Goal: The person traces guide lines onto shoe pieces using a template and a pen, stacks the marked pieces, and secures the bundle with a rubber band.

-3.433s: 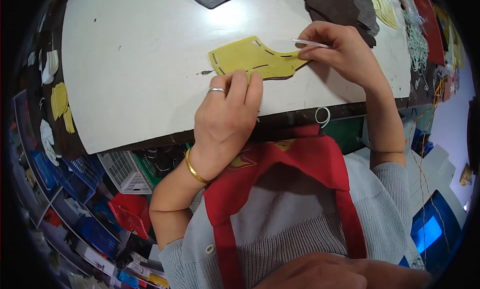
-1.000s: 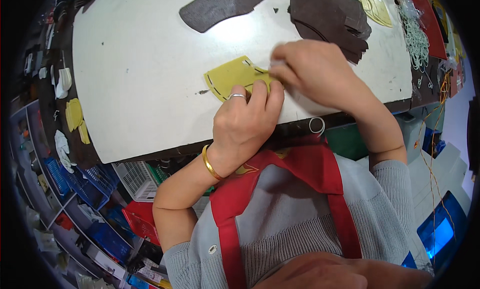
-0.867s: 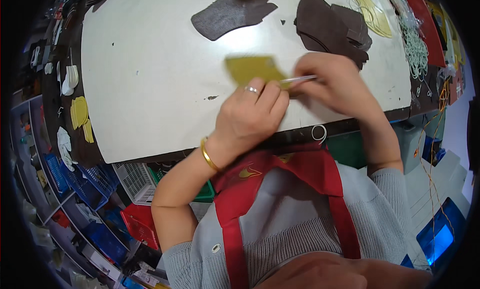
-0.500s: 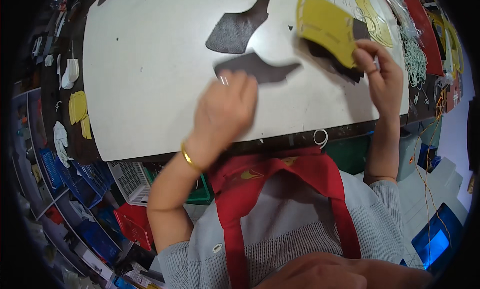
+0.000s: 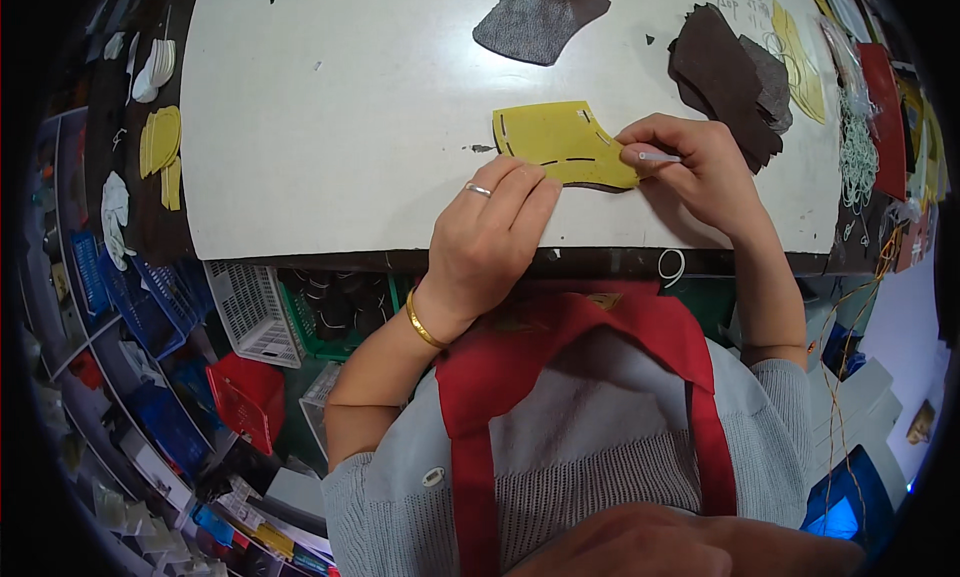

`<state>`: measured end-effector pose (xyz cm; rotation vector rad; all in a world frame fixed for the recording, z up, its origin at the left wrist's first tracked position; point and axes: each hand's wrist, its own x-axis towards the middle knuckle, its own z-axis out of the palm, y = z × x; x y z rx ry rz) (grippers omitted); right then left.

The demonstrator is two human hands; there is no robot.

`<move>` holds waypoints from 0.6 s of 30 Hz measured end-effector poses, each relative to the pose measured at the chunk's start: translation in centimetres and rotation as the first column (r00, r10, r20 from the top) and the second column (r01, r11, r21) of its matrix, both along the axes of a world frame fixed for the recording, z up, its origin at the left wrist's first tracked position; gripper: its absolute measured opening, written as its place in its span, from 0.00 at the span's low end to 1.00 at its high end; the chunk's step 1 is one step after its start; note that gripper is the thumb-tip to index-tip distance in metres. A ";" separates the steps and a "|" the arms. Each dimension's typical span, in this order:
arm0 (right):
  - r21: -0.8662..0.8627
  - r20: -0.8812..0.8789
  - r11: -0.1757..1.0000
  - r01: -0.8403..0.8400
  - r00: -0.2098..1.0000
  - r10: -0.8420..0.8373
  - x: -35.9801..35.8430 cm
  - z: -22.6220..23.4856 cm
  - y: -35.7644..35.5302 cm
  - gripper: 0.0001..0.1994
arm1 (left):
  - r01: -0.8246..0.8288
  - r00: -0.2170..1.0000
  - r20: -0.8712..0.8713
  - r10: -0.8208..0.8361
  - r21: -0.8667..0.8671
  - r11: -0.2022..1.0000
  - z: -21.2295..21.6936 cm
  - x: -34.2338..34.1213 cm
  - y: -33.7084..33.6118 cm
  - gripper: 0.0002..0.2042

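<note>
A yellow pattern lies flat on the white table, just above the near edge and a little right of centre. A sliver of dark leather shows under its lower edge.

The left hand sits at 7 o'clock from the pattern. Its fingers are stretched out and close together, with the fingertips pressing on the pattern's lower left edge. It grips nothing. A ring is on one finger and a gold bangle circles the wrist.

The right hand is at 3 o'clock from the pattern, touching its right tip. Its fingers are curled tight around a thin silver pen, which lies roughly level, its tip hidden at the pattern's right end.

At 12 o'clock from the pattern, well apart, a grey leather piece lies near the table's far edge. At 2 o'clock, near the right hand, sits a stack of dark brown pieces. Beyond it at 3 o'clock are more yellow patterns and a tangle of pale cord.

Off the table at 9 o'clock, small yellow and white cut-outs lie on a dark shelf. Below the table edge, at 7 o'clock, stand a white basket and a red basket. The person wears a red apron over a grey sweater.
</note>
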<state>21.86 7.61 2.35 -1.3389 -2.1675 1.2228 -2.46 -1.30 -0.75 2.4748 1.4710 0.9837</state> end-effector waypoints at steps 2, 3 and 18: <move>0.007 0.020 1.000 -0.014 1.000 0.014 0.1 0.0 -0.1 0.09 | 0.003 1.000 -0.008 -0.003 -0.010 1.000 0.0 0.0 0.0 0.13; 0.031 0.034 0.999 -0.016 0.999 0.015 0.1 -0.1 -0.3 0.09 | 0.015 1.000 -0.024 -0.015 0.003 1.000 -0.1 0.0 0.1 0.12; 0.202 0.137 0.975 0.092 0.983 -0.121 2.5 0.1 -1.3 0.12 | 0.057 0.912 -0.403 -0.070 -0.045 0.997 2.0 1.8 0.6 0.22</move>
